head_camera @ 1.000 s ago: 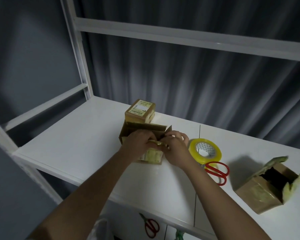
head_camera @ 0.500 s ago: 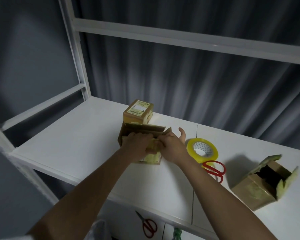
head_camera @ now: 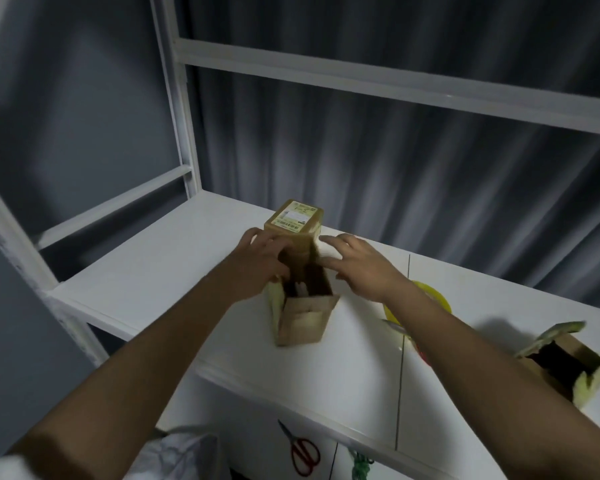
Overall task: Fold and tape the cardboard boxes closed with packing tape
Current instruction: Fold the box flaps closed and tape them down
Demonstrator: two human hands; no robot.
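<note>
An open cardboard box sits near the middle of the white worktop, its top flaps loose and its dark inside showing, with a pale flap hanging at its left side. Just behind it stands a sealed box with a printed label on top.

The left hand reaches over the open box's far left edge, fingers bent down at the box's rim; whether it actually grips a flap cannot be told, as the fingers are blurred. The right hand hovers just right of the boxes with fingers spread and fairly straight, holding nothing, its fingertips near the sealed box's right side.

A yellow roll of packing tape lies on the worktop to the right, mostly hidden behind the right forearm. Just below it a sliver of red shows beside the arm, too little to identify. Farther right, near the frame's edge, a second open box lies tilted with its flaps splayed.

On a lower level under the worktop lie red-handled scissors and something green. A white metal frame rises behind the worktop, before a grey curtain.
</note>
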